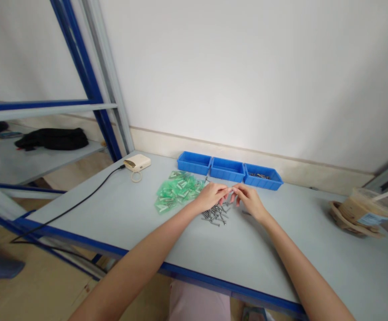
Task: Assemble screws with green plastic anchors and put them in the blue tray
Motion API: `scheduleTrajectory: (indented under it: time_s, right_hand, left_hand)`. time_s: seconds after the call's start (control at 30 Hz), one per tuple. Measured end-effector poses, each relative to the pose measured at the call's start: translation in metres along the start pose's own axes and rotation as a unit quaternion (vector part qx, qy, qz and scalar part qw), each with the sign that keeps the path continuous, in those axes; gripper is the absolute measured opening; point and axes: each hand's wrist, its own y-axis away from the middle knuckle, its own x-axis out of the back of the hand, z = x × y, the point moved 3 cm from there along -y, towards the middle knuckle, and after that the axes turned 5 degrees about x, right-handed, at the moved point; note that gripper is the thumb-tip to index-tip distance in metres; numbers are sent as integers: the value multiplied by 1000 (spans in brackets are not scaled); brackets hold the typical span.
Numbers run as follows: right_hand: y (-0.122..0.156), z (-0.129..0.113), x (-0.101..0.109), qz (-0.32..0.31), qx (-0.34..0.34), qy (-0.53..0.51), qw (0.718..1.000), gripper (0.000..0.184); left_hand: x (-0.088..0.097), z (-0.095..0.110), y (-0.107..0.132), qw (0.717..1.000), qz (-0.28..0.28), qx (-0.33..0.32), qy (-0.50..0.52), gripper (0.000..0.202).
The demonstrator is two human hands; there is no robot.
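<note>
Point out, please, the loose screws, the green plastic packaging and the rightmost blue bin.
Loose screws (215, 214): head view, on the middle of the visible pile.
Green plastic packaging (174, 192): head view, on the middle of the heap.
Rightmost blue bin (262, 182): head view, on its front wall.

L hand (213, 196) & R hand (250, 201), fingertips together, nr loose grey metal screws (215, 217) — green see-thru plastic packets (170, 192) to L, 3 blue rect. plastic bins (227, 175) far side.
</note>
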Motion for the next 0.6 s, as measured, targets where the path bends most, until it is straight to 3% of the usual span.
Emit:
scheduleTrajectory:
  time_s: [0.1, 0.4, 0.6]
  right_hand:
    - [-1, 0, 2, -2, 9, -19, 1000, 34]
    - [3, -10, 2, 14, 21, 55, 998, 31]
    - [4, -11, 2, 35, 5, 104, 994, 47]
  left_hand:
    - [-1, -3, -2, 1000, -3, 11, 27, 47]
    - [2, 1, -2, 1000, 5, -7, 9, 44]
    - [1, 3, 0, 1000, 4, -5, 8, 36]
